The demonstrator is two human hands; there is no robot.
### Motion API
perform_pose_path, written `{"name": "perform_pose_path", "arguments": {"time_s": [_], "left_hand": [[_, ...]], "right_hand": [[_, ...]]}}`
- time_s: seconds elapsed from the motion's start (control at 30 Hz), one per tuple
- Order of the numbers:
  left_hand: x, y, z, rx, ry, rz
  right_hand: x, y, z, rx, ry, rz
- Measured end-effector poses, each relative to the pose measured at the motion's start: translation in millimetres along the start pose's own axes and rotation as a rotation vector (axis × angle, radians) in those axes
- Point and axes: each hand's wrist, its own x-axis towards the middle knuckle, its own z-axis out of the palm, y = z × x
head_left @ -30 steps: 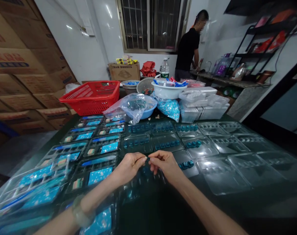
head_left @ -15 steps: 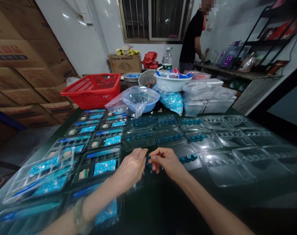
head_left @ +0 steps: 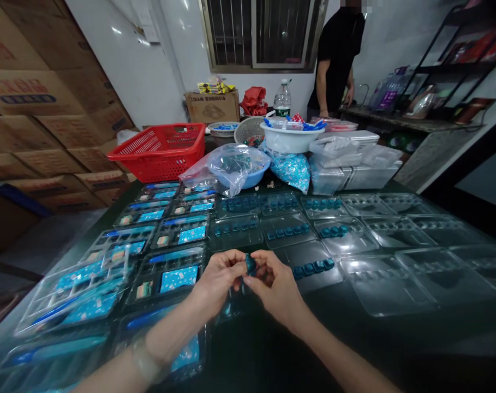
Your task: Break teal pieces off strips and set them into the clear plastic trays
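My left hand [head_left: 216, 281] and my right hand [head_left: 274, 286] meet above a clear plastic tray [head_left: 313, 267] near the front of the dark table [head_left: 297, 349]. Both pinch a small dark-teal piece [head_left: 250, 264] between their fingertips. The tray under them has a row of similar teal pieces [head_left: 313, 267] at its right. Filled trays with blue cards [head_left: 178, 278] lie to the left. Rows of clear trays [head_left: 288, 229] spread out behind and to the right.
A red basket [head_left: 161, 152], a bagged blue bowl [head_left: 231, 166], a white bowl [head_left: 288, 139] and stacked clear lids [head_left: 350, 164] stand at the table's far side. Cardboard boxes [head_left: 47, 109] are stacked on the left. A person in black [head_left: 338, 54] stands by the back counter.
My hands have lifted slightly and turned, and the teal piece now shows between the fingertips. The person at the back has turned toward the table.
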Motion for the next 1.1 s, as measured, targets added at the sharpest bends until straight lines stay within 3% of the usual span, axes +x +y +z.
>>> {"name": "perform_pose_path", "arguments": {"time_s": [0.2,0.43,0.53,0.67,0.8,1.1], "left_hand": [[-5,4,6.6,-0.05,0.002,0.023],[-7,13,-1.5,0.445,0.013,0.305],[-7,15,-3.2,0.584,0.002,0.309],[-7,23,-3.7,0.724,-0.131,0.37],[-5,32,-3.4,0.739,-0.261,0.323],[-4,36,-3.4,0.834,-0.294,0.356]], "right_hand": [[0,2,-4,0.021,0.019,-0.107],[1,9,-9,0.064,-0.014,-0.173],[0,11,-10,0.117,-0.015,-0.116],[3,13,-17,0.308,-0.081,0.015],[6,13,-26,0.432,-0.16,0.095],[7,14,-26,0.56,-0.148,0.156]]}}
